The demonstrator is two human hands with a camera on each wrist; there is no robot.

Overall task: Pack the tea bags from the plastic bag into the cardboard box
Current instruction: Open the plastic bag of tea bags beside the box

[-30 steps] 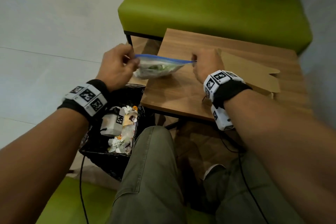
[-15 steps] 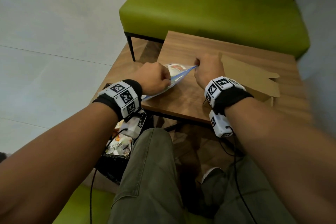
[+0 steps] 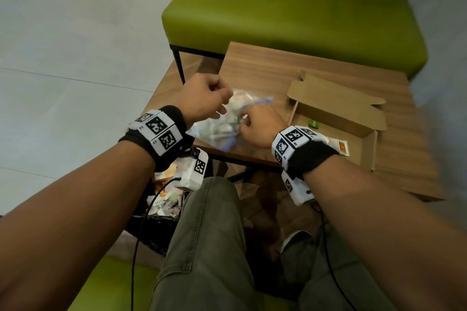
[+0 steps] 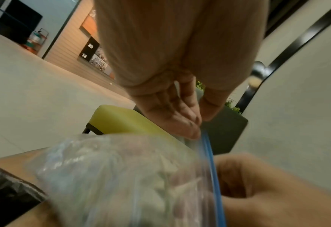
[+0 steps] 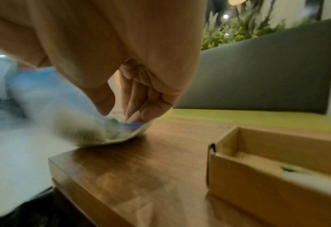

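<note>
A clear plastic bag [image 3: 217, 131] with a blue zip strip, holding several tea bags, lies on the near left part of the wooden table [image 3: 265, 70]. My left hand [image 3: 223, 107] pinches the zip edge [image 4: 206, 138] from above. My right hand [image 3: 243, 121] pinches the bag's rim [image 5: 135, 123] at its right side, close to the left hand. The open cardboard box [image 3: 326, 111] stands just right of the bag, its lid folded back. In the box lie a green tea bag [image 3: 313, 123] and a white one [image 3: 341, 147].
A green padded bench [image 3: 290, 12] stands behind the table. A black waste bin [image 3: 161, 207] full of litter sits on the floor under the table's near left corner. My knees [image 3: 209, 235] are close to the table's front edge.
The bag was stretched between my hands off the table's left edge; now it lies on the table. My left hand moved right and forward, so both hands are close together.
</note>
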